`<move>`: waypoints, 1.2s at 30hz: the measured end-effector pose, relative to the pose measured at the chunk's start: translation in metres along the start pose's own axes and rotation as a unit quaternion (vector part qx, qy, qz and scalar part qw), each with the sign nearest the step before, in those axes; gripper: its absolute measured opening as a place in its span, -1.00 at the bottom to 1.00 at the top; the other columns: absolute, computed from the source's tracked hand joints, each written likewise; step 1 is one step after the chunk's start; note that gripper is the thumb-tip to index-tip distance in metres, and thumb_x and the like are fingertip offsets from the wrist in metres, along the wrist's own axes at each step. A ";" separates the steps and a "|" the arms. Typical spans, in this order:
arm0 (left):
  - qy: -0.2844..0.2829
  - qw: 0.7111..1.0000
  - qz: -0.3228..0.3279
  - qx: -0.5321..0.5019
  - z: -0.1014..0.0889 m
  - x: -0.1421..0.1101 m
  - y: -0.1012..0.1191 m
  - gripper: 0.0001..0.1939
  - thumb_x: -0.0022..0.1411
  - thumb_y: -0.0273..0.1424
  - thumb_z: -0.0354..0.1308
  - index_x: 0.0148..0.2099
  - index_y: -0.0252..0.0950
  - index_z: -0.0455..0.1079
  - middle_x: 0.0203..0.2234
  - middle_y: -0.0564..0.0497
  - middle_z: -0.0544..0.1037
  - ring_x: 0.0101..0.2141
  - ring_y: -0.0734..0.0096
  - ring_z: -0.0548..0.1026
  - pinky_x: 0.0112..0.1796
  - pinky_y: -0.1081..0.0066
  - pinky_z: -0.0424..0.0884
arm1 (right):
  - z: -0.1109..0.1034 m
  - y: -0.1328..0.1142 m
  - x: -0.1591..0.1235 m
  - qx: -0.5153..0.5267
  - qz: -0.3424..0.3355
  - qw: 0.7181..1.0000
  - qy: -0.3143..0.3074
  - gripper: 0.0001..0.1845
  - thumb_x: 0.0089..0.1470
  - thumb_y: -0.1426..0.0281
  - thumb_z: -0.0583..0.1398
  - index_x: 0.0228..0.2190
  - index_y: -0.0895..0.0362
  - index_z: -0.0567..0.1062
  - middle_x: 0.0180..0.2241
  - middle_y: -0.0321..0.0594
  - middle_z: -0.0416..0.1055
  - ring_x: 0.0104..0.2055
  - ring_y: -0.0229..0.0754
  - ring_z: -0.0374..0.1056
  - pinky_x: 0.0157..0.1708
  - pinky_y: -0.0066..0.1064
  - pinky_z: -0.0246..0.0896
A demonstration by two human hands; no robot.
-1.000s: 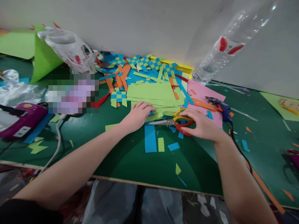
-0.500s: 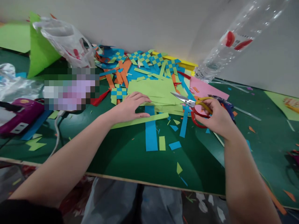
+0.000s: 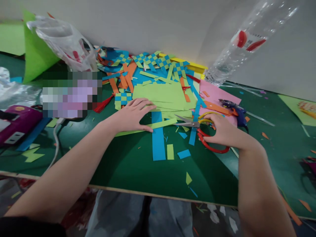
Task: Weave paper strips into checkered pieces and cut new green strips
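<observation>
My left hand (image 3: 132, 115) lies flat with fingers spread on a long light-green paper strip (image 3: 163, 124) on the green table (image 3: 138, 168). My right hand (image 3: 223, 131) grips the handles of scissors (image 3: 197, 126) with one yellow and one red loop; their blades are parted and point left toward the right end of the strip. A blue paper strip (image 3: 158, 138) runs under the green one toward me. Behind it sits a stack of light-green sheets (image 3: 160, 93).
Woven blue-and-green paper squares (image 3: 150, 62) and orange scraps pile up by the wall. A clear plastic bottle (image 3: 242, 42) leans at the back right. A plastic bag (image 3: 61, 42), a purple device (image 3: 17, 123) with a cable and a glue gun (image 3: 234, 108) lie around. Paper bits dot the table.
My right hand has lowered the scissors from above the pink sheet and swung the blades down to the strip's right end. My left hand stays pressed on the strip.
</observation>
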State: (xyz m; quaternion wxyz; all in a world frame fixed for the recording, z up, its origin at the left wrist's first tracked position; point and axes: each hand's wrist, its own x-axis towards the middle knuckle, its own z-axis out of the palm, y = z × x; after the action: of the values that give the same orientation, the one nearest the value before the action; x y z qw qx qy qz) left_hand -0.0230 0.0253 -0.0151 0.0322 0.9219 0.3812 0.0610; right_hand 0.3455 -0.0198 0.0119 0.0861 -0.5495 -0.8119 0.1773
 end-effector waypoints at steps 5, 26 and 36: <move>0.006 1.000 0.006 0.013 0.005 0.002 0.001 -0.01 0.14 0.29 -0.15 0.38 -0.29 0.03 0.30 -0.20 0.16 0.32 0.00 0.00 0.27 0.04 -0.05 | 0.002 -0.007 0.002 0.019 -0.006 1.000 -0.022 -0.48 -0.15 0.22 0.32 -0.09 0.04 0.41 0.07 -0.10 0.35 0.08 0.10 0.32 0.03 -0.06 0.31; 0.052 0.998 0.026 -0.003 0.016 0.012 0.012 -0.39 0.37 -0.07 -0.04 0.33 -0.28 0.16 0.24 -0.25 0.27 0.28 0.00 0.12 0.26 -0.04 0.00 | 0.017 -0.024 0.011 -0.039 -0.117 0.992 0.019 -0.43 -0.02 0.24 0.28 0.06 0.02 0.39 0.05 -0.05 0.40 0.17 0.20 0.24 0.14 0.13 0.16; 0.055 0.991 0.120 -0.027 0.009 0.014 0.017 -0.71 0.40 -0.33 -0.01 0.06 -0.04 0.47 0.18 -0.02 0.36 0.25 0.14 0.15 0.24 0.04 0.06 | 0.018 -0.020 0.011 -0.034 -0.118 0.992 0.011 -0.45 0.04 0.25 0.24 0.08 0.07 0.41 0.00 0.00 0.41 0.11 0.14 0.30 0.09 0.05 0.25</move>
State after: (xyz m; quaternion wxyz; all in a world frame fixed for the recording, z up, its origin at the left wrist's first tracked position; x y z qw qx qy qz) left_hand -0.0004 0.0233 -0.0207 0.0287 0.9550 0.2672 0.1254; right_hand 0.3181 -0.0193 0.0020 0.0963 -0.4545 -0.8756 0.1318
